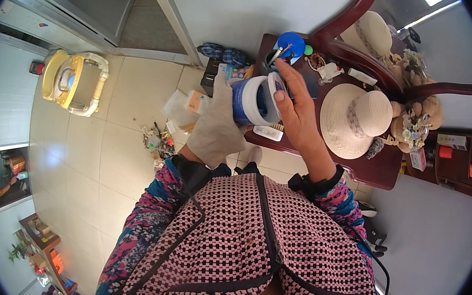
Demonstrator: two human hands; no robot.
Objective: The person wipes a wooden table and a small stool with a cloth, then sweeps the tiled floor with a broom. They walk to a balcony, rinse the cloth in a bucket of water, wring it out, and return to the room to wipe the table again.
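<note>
A beige cloth [211, 134] covers most of my left hand [221, 119], which grips a blue and white plastic jar [245, 100] from its left side. The jar lies tilted with its mouth facing right. My right hand [295, 106] has its thumb and fingers on the white lid [274, 91]. That lid stands at an angle to the jar's mouth, with a gap through which the dark inside shows. Whether the lid still touches the rim on the far side I cannot tell. Both hands are in front of a dark red wooden dressing table [305, 155].
On the dressing table are a straw hat [355, 119], a blue round lid [291, 44], a bead bracelet [315, 62] and a white box [362, 76]. A mirror [439, 48] rises behind. Sweepings [158, 143] lie on the floor, with a yellow child's walker [75, 81] further left.
</note>
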